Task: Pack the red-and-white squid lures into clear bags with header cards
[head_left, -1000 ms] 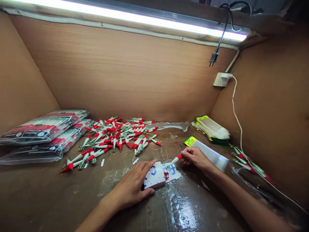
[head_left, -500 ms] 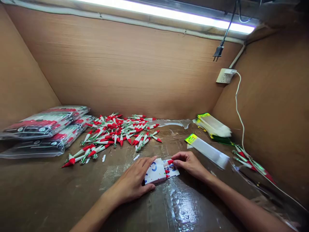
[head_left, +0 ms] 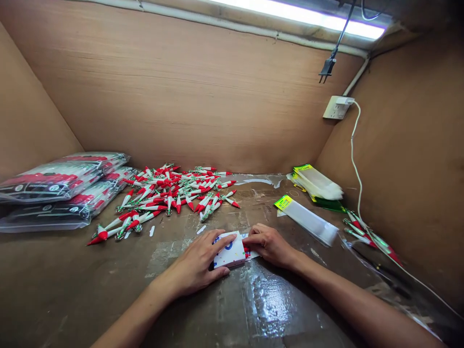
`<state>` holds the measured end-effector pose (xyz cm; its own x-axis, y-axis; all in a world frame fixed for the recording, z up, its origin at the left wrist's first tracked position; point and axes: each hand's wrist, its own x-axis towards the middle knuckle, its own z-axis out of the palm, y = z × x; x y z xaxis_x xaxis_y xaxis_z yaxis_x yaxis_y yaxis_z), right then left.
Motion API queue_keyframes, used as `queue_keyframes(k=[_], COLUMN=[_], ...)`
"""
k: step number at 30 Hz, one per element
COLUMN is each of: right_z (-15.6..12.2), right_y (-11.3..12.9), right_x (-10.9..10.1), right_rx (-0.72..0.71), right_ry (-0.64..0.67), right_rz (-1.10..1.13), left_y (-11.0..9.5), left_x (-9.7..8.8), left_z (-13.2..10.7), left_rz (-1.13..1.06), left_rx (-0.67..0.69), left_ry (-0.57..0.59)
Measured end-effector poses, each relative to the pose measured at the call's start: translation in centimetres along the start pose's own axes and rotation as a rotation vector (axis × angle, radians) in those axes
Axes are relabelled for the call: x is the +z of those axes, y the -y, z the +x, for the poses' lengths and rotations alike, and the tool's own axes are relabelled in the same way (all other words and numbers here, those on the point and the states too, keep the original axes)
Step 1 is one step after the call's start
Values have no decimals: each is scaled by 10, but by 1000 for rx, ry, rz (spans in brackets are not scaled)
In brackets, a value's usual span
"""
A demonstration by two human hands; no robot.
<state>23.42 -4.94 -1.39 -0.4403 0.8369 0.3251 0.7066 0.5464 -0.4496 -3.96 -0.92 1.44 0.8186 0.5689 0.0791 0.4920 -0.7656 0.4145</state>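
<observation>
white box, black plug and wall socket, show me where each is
White box (head_left: 234,254): head view, on its printed top face.
Black plug (head_left: 327,67): head view, on its dark body.
Wall socket (head_left: 331,109): head view, on its front face.

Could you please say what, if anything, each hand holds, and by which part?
The left hand holds the white box by its left end. The right hand is by red tips at the box's open end; any grip is hidden.
</observation>
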Motion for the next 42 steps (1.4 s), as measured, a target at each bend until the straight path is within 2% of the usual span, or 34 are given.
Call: queue_keyframes(k=[5, 8, 11, 14, 19, 23, 26, 29, 34, 39, 42], right_z=[-2, 9, 41, 88, 159, 178, 171, 148, 84, 20, 1], right_y=[4, 0, -13, -31, -57, -69, -75, -75, -61, -45, -40], right_x=[-3, -8, -13, -16, -22, -25, -26, -30, -45, -52, -54], right_rx=[7, 54, 196, 280, 259, 218, 228, 272, 346, 527, 590], right_ry=[-1, -29, -74, -87, -67, -1, -33, -67, -61, -62, -76], right_rz=[18, 82, -17, -143, -145, -33, 109, 308, 650, 1351, 1451], left_y=[-1, 0, 0, 0, 4, 6, 5, 4, 7, 10, 8], left_x=[-1, -1, 0, 1, 3, 5, 5, 5, 5, 7, 6], left_z=[1, -1, -3, -6, -9, -9, -10, -11, -11, -7, -5], left_rz=[-8, -22, -38, -46, -35, -28, -23, -16, -25, -21, -6], left_rx=[18, 23, 26, 15, 1, 11, 3, 2, 1, -6, -12], left_ry=[-3, -13, -25, -25, -29, -34, -40, -39, -32, -21, -18])
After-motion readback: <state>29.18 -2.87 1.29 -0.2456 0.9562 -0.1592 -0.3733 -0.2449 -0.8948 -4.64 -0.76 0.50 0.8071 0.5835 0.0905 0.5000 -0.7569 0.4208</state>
